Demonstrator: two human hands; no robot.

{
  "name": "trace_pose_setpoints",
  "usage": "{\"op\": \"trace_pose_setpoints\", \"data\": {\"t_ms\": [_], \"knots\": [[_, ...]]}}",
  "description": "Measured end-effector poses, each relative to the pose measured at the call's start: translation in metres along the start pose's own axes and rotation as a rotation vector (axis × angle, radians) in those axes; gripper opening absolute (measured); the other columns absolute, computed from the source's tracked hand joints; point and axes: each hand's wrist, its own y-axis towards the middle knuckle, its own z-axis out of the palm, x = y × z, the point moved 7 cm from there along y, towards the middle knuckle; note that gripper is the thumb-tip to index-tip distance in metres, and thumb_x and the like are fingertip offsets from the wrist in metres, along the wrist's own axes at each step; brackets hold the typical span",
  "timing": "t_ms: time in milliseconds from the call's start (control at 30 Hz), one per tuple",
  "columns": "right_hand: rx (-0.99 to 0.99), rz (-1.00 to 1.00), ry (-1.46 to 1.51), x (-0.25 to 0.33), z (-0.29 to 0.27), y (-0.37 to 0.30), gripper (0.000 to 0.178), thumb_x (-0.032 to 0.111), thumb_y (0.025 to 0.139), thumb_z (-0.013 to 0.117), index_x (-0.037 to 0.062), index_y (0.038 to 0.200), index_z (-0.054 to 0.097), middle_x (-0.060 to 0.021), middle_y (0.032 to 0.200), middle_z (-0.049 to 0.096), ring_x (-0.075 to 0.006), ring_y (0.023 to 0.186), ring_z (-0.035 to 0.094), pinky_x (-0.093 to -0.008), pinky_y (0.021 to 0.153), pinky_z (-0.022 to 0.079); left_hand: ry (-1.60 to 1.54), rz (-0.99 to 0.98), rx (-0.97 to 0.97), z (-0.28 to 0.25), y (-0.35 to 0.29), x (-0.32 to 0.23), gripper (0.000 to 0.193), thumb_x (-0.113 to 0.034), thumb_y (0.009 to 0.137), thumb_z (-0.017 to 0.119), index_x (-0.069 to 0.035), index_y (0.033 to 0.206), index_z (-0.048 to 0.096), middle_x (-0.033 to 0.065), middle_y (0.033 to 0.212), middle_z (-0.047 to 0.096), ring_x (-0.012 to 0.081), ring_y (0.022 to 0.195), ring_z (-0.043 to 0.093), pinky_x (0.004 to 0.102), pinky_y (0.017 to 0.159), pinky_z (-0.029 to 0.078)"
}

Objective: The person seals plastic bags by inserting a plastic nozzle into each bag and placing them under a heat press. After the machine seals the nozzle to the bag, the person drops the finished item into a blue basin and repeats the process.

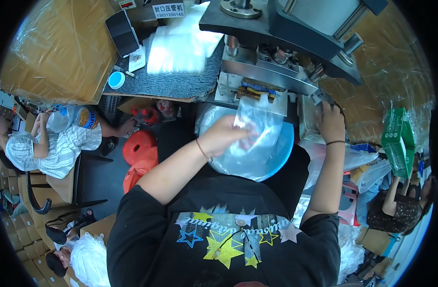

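My left hand (226, 136) is closed on a clear plastic pouch (261, 122), whose spout end reaches up to the lower part of a press (262, 67). Beneath the pouch, a blue basin (290, 143) sits on my lap with clear plastic lying in it. At the press's right side my right hand (331, 122) is raised, its fingers bent over a dark part beside a small metal fitting (318, 97). What exactly those fingers grip is hidden. Above the pouch's spout, the press's steel block (271, 71) hangs over a small fixture with blue and brassy parts.
On the dark bench mat (200, 81) lie a stack of clear pouches (176, 55), a phone (122, 33) and a blue-lidded jar (116, 80). Taped cartons (61, 48) flank the bench. A red stool (140, 146) stands left. Co-workers sit on both sides; one holds a green box (398, 141).
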Motion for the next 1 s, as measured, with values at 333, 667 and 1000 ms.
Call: {"op": "trace_pose_setpoints", "data": {"t_ms": [333,667,1000], "knots": [[-0.008,0.1,0.097,-0.003,0.02,-0.004,0.022,0.013,0.086,0.067,0.0083,0.107,0.061,-0.0176,0.106,0.061,-0.0405,0.095,0.061,-0.0471,0.08,0.051,0.774,0.617,-0.758,-0.101,0.003,-0.09,0.03,-0.016,0.095,0.062,0.001,0.114,0.047,0.0136,0.095,0.06,0.021,0.082,0.062,0.0345,0.071,0.053],[-0.241,0.071,0.453,0.012,-0.035,-0.031,0.019,0.012,0.093,0.061,-0.0006,0.107,0.062,-0.0204,0.105,0.062,-0.0375,0.099,0.061,-0.0411,0.086,0.049,1.608,0.613,-0.638,-0.094,-0.068,-0.085,0.033,-0.016,0.093,0.062,-0.007,0.125,0.059,0.0125,0.109,0.067,0.028,0.106,0.064,0.0398,0.095,0.048],[0.017,-0.272,1.072,0.156,-0.083,-0.016,0.01,0.009,0.091,0.065,-0.0002,0.093,0.063,-0.0112,0.089,0.064,-0.0246,0.079,0.062,-0.0314,0.072,0.049,0.748,0.318,-0.25,-0.012,-0.045,-0.042,0.009,-0.007,0.091,0.066,0.001,0.092,0.07,0.0009,0.081,0.067,0.0057,0.076,0.06,0.0238,0.071,0.05]]}}
